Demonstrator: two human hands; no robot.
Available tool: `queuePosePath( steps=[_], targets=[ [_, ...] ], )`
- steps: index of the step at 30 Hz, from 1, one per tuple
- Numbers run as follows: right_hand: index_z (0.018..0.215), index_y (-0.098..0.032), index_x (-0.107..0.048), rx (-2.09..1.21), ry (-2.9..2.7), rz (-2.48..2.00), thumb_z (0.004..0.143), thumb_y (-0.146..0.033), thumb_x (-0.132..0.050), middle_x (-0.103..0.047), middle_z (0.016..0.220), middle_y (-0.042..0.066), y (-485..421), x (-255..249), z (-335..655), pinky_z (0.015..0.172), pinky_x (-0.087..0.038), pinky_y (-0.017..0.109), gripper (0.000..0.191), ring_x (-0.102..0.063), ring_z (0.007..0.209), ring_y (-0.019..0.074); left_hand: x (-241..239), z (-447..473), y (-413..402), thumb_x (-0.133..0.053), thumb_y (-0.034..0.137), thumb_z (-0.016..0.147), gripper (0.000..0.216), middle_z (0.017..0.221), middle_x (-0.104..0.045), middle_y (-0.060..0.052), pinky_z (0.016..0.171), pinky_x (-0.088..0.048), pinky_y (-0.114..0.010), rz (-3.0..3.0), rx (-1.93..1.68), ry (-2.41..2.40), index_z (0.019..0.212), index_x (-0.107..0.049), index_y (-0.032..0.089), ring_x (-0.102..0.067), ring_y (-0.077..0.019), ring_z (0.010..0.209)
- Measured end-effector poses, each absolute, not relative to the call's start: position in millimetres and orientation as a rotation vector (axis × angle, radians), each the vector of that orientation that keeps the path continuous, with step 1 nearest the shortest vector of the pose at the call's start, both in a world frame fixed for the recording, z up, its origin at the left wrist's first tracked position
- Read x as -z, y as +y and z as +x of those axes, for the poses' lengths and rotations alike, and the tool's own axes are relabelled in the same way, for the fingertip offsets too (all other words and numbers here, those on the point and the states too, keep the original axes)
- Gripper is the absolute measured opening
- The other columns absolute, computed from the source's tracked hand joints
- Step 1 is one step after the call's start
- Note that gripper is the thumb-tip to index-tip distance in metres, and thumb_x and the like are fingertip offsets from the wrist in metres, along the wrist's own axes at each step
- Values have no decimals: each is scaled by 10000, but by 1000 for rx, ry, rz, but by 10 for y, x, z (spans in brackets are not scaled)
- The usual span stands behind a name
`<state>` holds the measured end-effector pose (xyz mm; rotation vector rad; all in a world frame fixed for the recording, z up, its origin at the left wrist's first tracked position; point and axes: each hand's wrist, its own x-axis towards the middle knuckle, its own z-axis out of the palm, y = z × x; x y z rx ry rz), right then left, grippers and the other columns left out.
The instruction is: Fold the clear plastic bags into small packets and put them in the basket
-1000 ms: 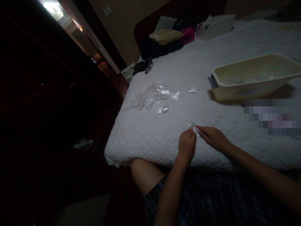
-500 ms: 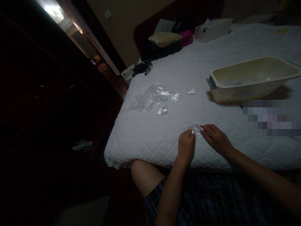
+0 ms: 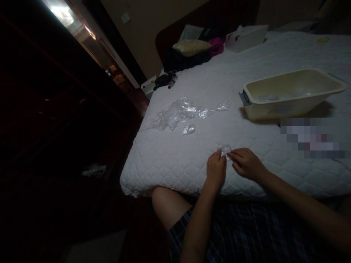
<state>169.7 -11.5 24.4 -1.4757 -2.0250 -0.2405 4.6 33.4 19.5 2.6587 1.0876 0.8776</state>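
Observation:
A small clear plastic bag lies on the white quilted bed near its front edge, between my two hands. My left hand has its fingers closed on the bag's near left side. From the right, my right hand pinches the bag's right edge with thumb and fingertips. Farther left on the bed sits a loose pile of clear plastic bags. Separate folded bags lie beside it: one folded bag in front, another folded bag to the right.
A cream plastic bin with grey handles stands on the bed at right, clear plastic inside it. A blurred-out item lies before it. At the back are a white box, a magenta roll and a beige pillow.
My right hand has moved slightly left, closer to my left hand, and its fingers have closed on the bag's edge. The view has shifted a little.

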Motion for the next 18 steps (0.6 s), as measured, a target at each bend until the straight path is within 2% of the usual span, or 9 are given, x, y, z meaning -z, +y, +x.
queuePosePath(
  steps=[6,12,18],
  targets=[
    [1096,-142,-688,191,-2026,-1499,749,-153,-523,-682,1060,151,-88,-177,1722,858,-483,434,385,-621,959,272,-161,42,343,-507,171,925,307,1376,-550,-121,1017,-492,-436,2733,-839,1084,1228,-555,168,-421,-253,1366],
    [1067,-137,-691,217,-2015,-1536,779,-157,-506,-699,1028,146,-61,-164,1711,850,-494,426,343,-638,930,264,-123,43,362,-462,169,945,321,1365,-562,-127,1031,-472,-435,2755,-787,1089,1256,-539,148,-480,-246,1321],
    [1076,-112,-683,248,-2037,-1542,811,-162,-497,-701,1010,156,-52,-179,1704,828,-496,414,327,-641,911,264,-127,38,369,-450,153,940,327,1370,-558,-117,1036,-465,-439,2757,-754,1083,1254,-540,158,-469,-250,1330]
  ],
)
